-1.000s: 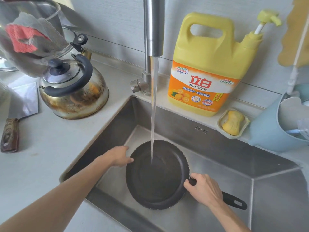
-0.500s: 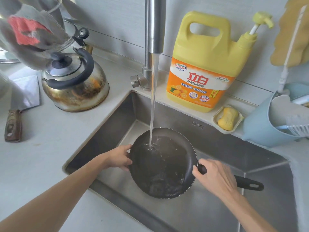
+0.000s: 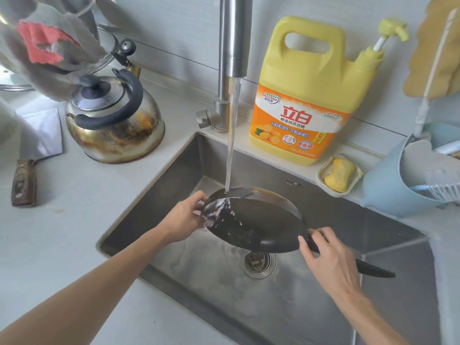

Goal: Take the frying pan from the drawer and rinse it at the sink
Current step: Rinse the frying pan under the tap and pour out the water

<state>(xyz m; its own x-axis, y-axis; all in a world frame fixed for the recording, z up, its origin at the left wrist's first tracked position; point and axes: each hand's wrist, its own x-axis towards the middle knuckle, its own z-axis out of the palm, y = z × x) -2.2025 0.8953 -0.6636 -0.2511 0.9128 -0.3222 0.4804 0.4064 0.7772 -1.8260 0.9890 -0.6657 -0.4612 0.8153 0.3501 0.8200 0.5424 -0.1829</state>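
A black frying pan (image 3: pixel 258 225) hangs tilted over the steel sink (image 3: pixel 154 202), its far rim raised and its open side facing me. Water from the tap (image 3: pixel 234 38) lands on the pan's upper left edge and runs down into the basin. My left hand (image 3: pixel 185 216) grips the pan's left rim. My right hand (image 3: pixel 328 260) holds the black handle close to the pan body, and the handle's end pokes out to the right. The drain (image 3: pixel 260 263) shows below the pan.
A stained kettle (image 3: pixel 114 120) and a cleaver (image 3: pixel 25 175) sit on the counter at left. Behind the sink stand a yellow detergent jug (image 3: pixel 308 95) and a soap dish (image 3: pixel 339 174). A blue tub (image 3: pixel 408 180) with brushes sits at right.
The pan has been lifted off the sink floor and tipped toward me, so water pours out of it. Both hands rose with it. The drain is now uncovered.
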